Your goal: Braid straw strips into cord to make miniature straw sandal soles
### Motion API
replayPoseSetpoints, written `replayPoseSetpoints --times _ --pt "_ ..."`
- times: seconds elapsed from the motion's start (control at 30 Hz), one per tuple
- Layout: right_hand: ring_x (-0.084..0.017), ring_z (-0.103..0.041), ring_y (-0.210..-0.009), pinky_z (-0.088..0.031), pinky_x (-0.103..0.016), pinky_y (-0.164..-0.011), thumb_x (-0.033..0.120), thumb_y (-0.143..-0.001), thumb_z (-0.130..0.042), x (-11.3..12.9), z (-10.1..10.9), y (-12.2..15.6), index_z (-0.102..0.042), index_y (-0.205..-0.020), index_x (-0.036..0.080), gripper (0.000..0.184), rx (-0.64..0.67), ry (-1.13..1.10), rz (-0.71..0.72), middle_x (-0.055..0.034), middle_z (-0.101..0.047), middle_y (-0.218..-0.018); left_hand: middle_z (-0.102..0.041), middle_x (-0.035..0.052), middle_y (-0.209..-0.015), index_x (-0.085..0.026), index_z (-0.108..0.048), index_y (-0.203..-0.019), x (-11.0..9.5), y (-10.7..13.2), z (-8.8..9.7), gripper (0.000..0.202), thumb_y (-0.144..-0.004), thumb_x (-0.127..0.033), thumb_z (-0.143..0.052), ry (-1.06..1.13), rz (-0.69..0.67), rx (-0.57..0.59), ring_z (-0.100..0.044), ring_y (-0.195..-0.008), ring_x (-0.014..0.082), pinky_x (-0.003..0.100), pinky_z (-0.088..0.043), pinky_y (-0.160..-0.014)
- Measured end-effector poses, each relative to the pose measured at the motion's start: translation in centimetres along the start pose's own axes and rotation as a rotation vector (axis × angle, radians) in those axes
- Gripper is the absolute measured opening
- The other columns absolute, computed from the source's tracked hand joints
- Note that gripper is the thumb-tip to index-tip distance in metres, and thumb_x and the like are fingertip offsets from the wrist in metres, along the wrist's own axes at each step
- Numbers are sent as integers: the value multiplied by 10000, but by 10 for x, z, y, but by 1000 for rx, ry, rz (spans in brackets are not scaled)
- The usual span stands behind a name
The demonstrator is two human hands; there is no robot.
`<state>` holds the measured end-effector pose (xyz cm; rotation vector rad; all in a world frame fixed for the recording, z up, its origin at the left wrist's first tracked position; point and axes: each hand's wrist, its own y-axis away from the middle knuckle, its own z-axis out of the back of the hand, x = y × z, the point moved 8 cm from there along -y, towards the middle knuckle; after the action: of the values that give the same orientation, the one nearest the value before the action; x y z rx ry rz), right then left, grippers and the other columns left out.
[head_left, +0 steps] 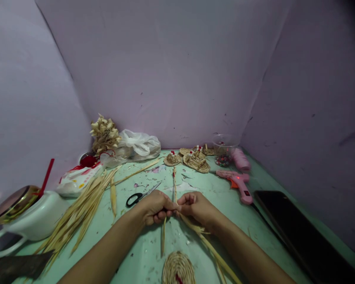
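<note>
Between my hands runs a braid of dried plant fibre (175,186), stretching away from me over the pale green tabletop (148,252). My left hand (158,207) pinches it with thumb and forefinger, the other fingers curled. Right beside it, my right hand (192,206) pinches the same spot, so the fingertips nearly meet. Loose strands (210,246) trail from under my right hand toward me, and one short strand (163,238) hangs below my left. A coiled oval woven piece (179,268) with a dark red mark lies close to me, partly cut off by the frame.
Black-handled scissors (134,199) lie just left of my left hand. Dried strips (85,211), a white mug (44,217) and a plastic bag (140,144) stand left. Woven slippers (195,161), a pink glue gun (235,180), pink thread (240,159) and a black phone (301,232) lie right.
</note>
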<state>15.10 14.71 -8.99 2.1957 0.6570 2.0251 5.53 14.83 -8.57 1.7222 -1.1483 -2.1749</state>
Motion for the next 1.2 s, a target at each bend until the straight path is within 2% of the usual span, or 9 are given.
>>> replayPoseSetpoints --times 0.2,0.4,0.53,0.63,0.7,0.83,0.97,1.1,1.2 --pt "-61 -410 -437 -300 -180 -434 92 -521 -540 13 3 2 -493 -538 147 74 -71 251 151 47 -498 -454 -399 -52 -361 -149 -439 -446 -8 4 -3 136 -518 -213 -535 -15 -64 -43 -201 -265 18 186 -62 -309" --pt "-69 -386 -445 -270 -190 -419 181 -557 -575 18 10 4 -539 -543 140 57 -154 488 168 22 -504 -475 -291 -73 -321 -152 -419 -409 -24 12 2 137 -498 -159 -523 -214 -235 -247 -212 -320 29 204 -122 -353" --pt "-98 -436 -464 -257 -212 -433 190 -572 -556 34 13 17 -595 -541 151 63 -263 739 169 -13 -561 -494 -292 -65 -355 -137 -445 -416 -24 7 2 96 -504 -135 -484 -288 -306 -268 -223 -384 41 214 -136 -390" --pt "-121 -472 -481 -237 -232 -446 161 -580 -530 46 6 31 -633 -548 163 108 -310 890 191 -52 -605 -526 -287 -62 -351 -133 -444 -406 -23 5 -1 93 -496 -113 -459 -259 -340 -266 -226 -386 42 213 -136 -396" --pt "-128 -472 -481 -213 -244 -450 150 -579 -525 53 -2 38 -643 -544 163 124 -319 982 234 -81 -619 -543 -279 -64 -333 -138 -428 -397 -19 5 -1 102 -487 -89 -434 -166 -300 -290 -223 -356 40 212 -127 -384" --pt "-129 -448 -465 -170 -263 -453 163 -617 -501 54 -19 44 -656 -559 151 166 -283 1097 294 -121 -636 -576 -304 -58 -312 -158 -395 -407 -11 11 -2 114 -491 -82 -397 8 -188 -303 -212 -281 44 214 -92 -348" --pt "-136 -461 -488 -160 -267 -456 145 -627 -482 49 -28 44 -669 -599 149 189 -238 1158 315 -125 -645 -611 -319 -57 -307 -148 -418 -399 -13 13 0 111 -495 -93 -419 15 -226 -243 -208 -276 36 205 -102 -335" --pt "-138 -480 -498 -179 -261 -456 173 -632 -509 49 -33 47 -688 -629 183 179 -138 1184 271 -91 -650 -614 -340 -54 -312 -129 -454 -397 -9 4 2 88 -470 -85 -434 -3 -264 -203 -238 -314 32 191 -139 -349" --pt "-147 -510 -520 -224 -251 -459 269 -661 -535 60 -22 57 -692 -667 218 165 -114 1119 241 -56 -655 -619 -349 -54 -321 -130 -461 -411 -6 -2 1 64 -466 -102 -447 -63 -282 -179 -256 -324 36 190 -142 -351"
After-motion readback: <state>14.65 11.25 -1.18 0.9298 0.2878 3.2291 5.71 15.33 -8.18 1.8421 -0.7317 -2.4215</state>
